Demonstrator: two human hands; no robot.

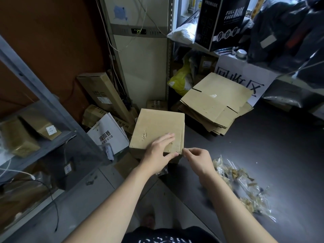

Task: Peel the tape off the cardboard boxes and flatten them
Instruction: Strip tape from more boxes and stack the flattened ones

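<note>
Nearest, a crumpled heap of clear tape strips (245, 190) lies on the dark floor (263, 146), right of the hands. The left hand (157, 151) lies flat, fingers straight, on a plain brown cardboard box (157, 125). The right hand (198, 159) pinches the box's near right corner. Beyond is a stack of flattened brown cardboard boxes (215, 102).

My forearms (114, 199) are bare as far as they show, and so are my left hand (158, 151) and right hand (198, 159). Lower down I wear a black shirt (168, 235) with white print.
</note>
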